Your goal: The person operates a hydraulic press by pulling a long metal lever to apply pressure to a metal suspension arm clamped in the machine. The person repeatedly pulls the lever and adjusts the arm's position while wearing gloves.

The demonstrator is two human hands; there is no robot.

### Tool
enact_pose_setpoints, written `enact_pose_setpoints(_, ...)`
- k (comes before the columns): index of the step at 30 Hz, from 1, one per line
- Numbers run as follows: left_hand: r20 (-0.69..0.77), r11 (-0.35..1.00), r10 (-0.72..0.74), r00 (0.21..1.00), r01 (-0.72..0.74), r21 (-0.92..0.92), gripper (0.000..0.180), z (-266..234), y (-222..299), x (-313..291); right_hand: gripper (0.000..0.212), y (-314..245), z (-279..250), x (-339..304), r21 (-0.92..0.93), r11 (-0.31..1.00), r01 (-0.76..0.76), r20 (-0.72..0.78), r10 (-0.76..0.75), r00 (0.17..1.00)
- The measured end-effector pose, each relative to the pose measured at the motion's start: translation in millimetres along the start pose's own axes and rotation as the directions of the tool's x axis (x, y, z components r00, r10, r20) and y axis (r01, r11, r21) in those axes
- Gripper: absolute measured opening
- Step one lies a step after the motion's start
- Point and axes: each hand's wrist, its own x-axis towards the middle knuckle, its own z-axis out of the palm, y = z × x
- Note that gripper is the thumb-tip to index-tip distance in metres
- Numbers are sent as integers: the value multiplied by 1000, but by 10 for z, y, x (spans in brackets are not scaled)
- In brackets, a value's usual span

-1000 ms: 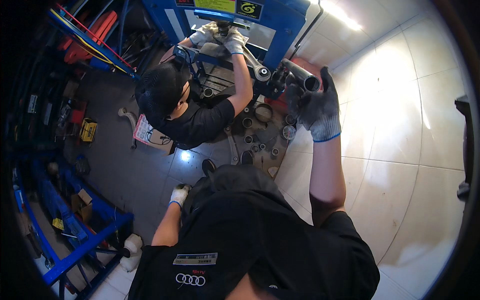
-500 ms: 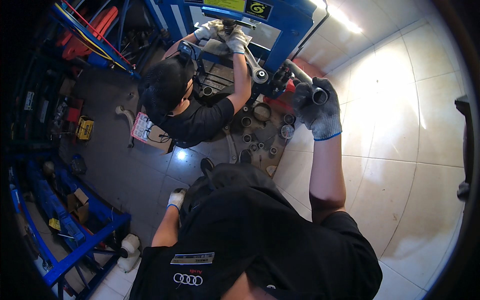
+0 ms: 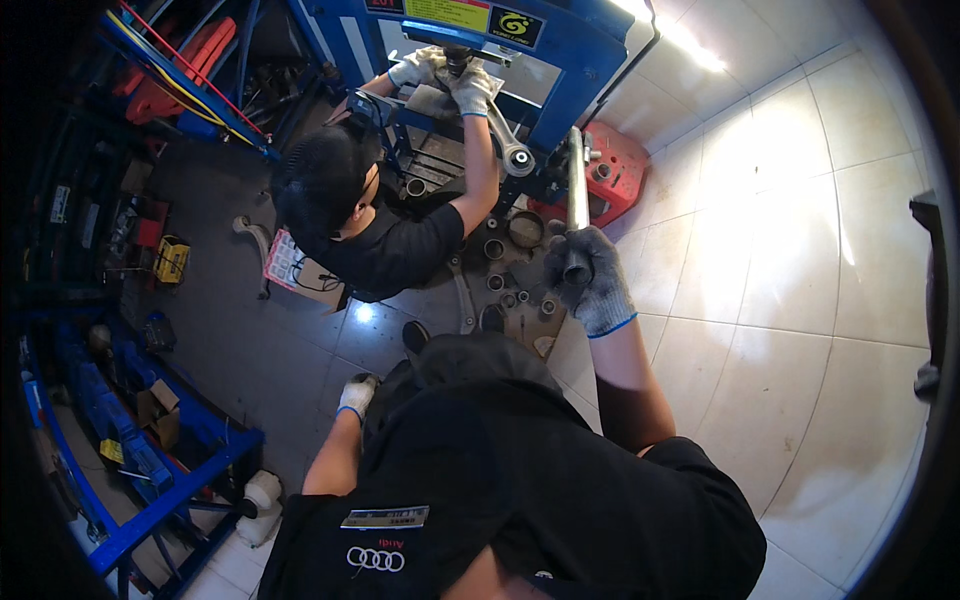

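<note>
My right hand (image 3: pixel 590 282), in a grey work glove with a dark palm, is wrapped round the near end of a metal tube (image 3: pixel 577 180). The tube points away from me to a blue shop press (image 3: pixel 575 90). My left hand (image 3: pixel 357 394), in a white glove, rests at my knee with nothing visible in it; its fingers are partly hidden. In front of me a crouching co-worker in black has both gloved hands (image 3: pixel 470 88) at a metal control arm (image 3: pixel 508 140) under the press ram (image 3: pixel 457 60). A round bushing end of that arm juts towards me.
A red slotted housing (image 3: pixel 618 165) stands beside the press at the wall. Several metal rings and sleeves (image 3: pixel 494 249) lie on the floor near it. Another control arm (image 3: pixel 463 298) lies by my feet. Left are a blue rack (image 3: pixel 175 510), a cardboard box (image 3: pixel 320 285) and a yellow case (image 3: pixel 171 258).
My right hand has moved left and down with the tube, which now stands more upright in view. The red housing has come into clearer sight. My left hand stays at my knee.
</note>
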Motion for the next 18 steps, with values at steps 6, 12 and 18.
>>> enact_pose_setpoints(6,49,760,526,849,-496,420,36,-13,729,173,28,362,-188,116,-199,980,-6,-132,-21,991)
enact_pose_setpoints(12,-67,725,663,745,-662,-188,37,-55,2406,-573,19,832,-417,243,-357,934,-30,-180,-38,983)
enact_pose_setpoints(18,173,661,747,642,-686,-304,58,-47,3155,-1331,23,805,-556,263,-369,929,5,-179,-77,981)
